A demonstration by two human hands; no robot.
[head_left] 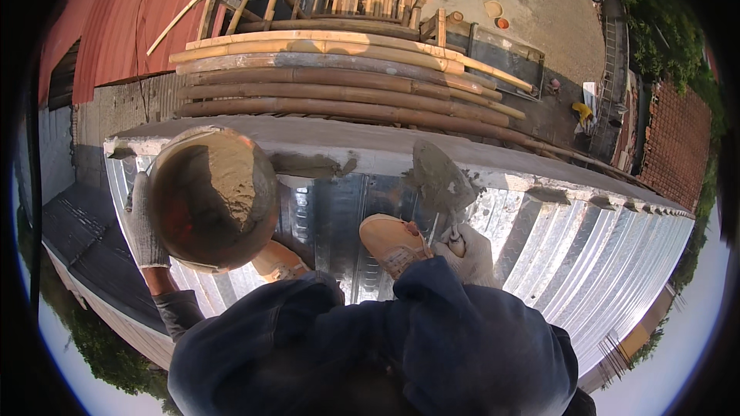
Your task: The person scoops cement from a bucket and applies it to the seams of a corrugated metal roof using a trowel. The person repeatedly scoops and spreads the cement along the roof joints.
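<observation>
My left hand (143,223), in a grey work glove, holds a round metal bowl (212,196) partly filled with wet grey mortar, raised in front of me at the left. My right hand (465,250), also gloved, grips the handle of a trowel (439,179) whose mortar-smeared blade points up toward the grey concrete ridge (362,146). A smear of fresh mortar lies on the ridge's edge between bowl and trowel. My two tan shoes (395,240) stand on the corrugated metal roof sheet (570,246) just below the ridge. Dark blue trousers fill the lower middle.
Beyond the ridge lies a bamboo-pole scaffold platform (339,77), with more poles and wooden frames behind. A red corrugated roof (131,8) is at the upper left. Far below at the right are bare ground, a ladder (609,69) and a tiled roof (674,139).
</observation>
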